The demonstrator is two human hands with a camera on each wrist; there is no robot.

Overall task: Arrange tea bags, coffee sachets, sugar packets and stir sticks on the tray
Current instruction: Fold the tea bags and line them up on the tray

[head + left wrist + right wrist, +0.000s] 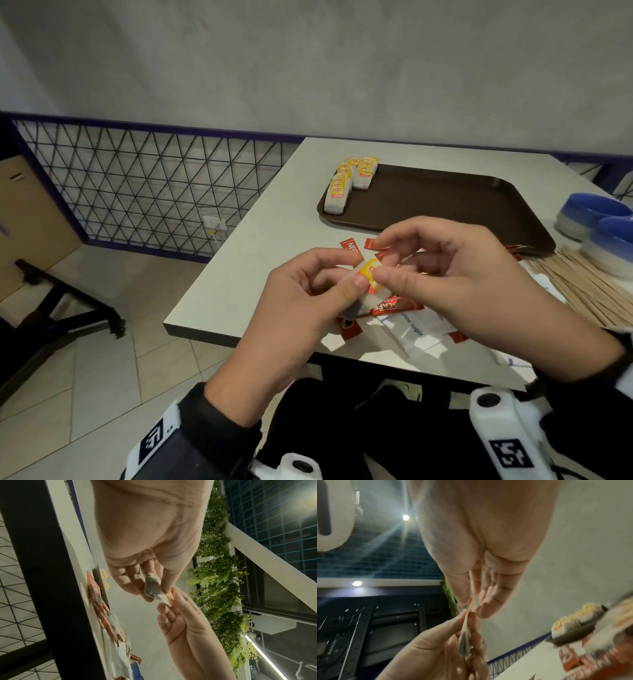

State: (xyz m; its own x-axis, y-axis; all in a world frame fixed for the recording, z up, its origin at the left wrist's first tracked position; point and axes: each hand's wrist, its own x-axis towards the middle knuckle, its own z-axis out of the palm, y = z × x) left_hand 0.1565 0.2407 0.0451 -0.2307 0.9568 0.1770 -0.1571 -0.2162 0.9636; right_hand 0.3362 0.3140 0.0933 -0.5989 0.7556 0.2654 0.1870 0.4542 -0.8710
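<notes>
A single tea bag (368,279) is being held up in the air over the near edge of the worktop (260,260), above the loose pile there. Its long axis is running from lower left to upper right in the head view, with the yellow tag end pointing up toward the right hand (459,284) and the grey pouch end hanging down into the left hand (308,301).

The left hand is pinching the bag between thumb and forefinger, its other fingers curling loosely behind the pouch. The right hand is closing thumb and forefinger on the yellow tag, with the remaining fingers half open and spreading above it. So the bag is sitting between the two hands, both fingertips meeting on it.

Under the hands, red coffee sachets (394,305) and white sugar packets (416,334) are lying mixed at the near edge. Wooden stir sticks (582,284) are lying in a bundle toward the right edge, beside blue-and-white bowls (596,219). The brown tray (445,202) is sitting toward the far side, with two rows of tea bags (352,180) standing in its far left corner.
</notes>
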